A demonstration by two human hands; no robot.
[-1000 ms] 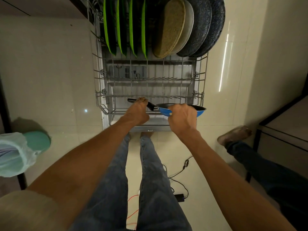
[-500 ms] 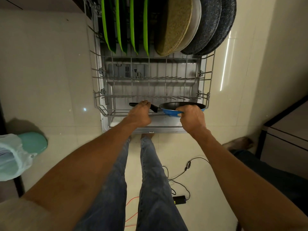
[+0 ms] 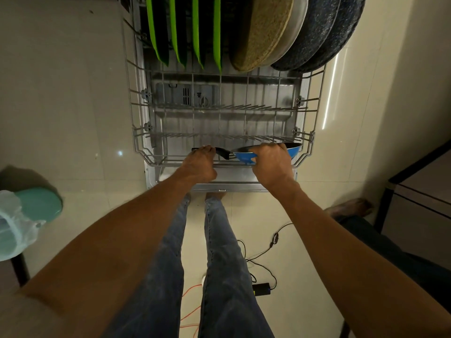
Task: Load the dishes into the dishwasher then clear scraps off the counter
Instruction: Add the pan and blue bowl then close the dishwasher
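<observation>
A small blue frying pan with a black handle lies level at the near edge of the pulled-out dishwasher rack. My left hand is closed around the handle. My right hand grips the pan's near rim. Further back in the rack stand several green-edged plates, a tan disc and two dark speckled plates, all on edge. The rack's middle rows of tines hold nothing.
The open dishwasher door lies under the rack, just in front of my legs. A teal bin with a plastic liner stands at the left. Cables and a black adapter lie on the floor. Another person's foot and a cabinet are at the right.
The pan and both hands have shifted slightly to the right and deeper over the rack's front edge. The other person's foot has drawn back toward the right.
</observation>
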